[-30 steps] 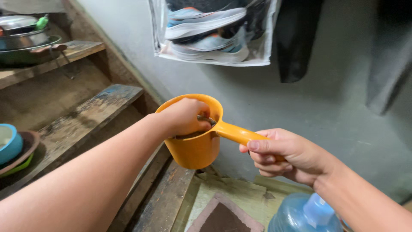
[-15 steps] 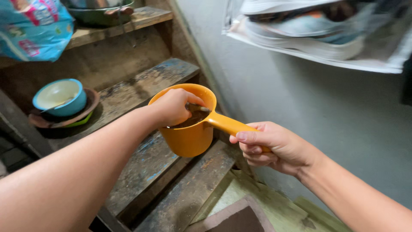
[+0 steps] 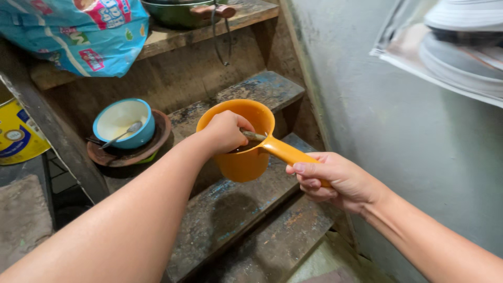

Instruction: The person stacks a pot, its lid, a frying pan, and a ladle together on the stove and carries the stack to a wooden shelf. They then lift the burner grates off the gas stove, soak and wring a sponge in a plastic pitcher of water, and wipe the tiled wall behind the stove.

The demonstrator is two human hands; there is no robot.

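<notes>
Shifting since half a second ago: view has swung down-left; blue bowl (image 3: pixel 123 123) with spoon now lies well left of the fingers. Left hand (image 3: pixel 226 131) clenched on a utensil handle (image 3: pixel 253 135) inside the orange dipper (image 3: pixel 243 141). Right hand (image 3: pixel 338 178) grips dipper's handle, unchanged. Dipper held above wooden step (image 3: pixel 230 209); stirring apparently ongoing.

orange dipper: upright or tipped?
Upright. The orange dipper has its rim level and mouth up, held by the right hand; the left hand reaches inside.
</notes>
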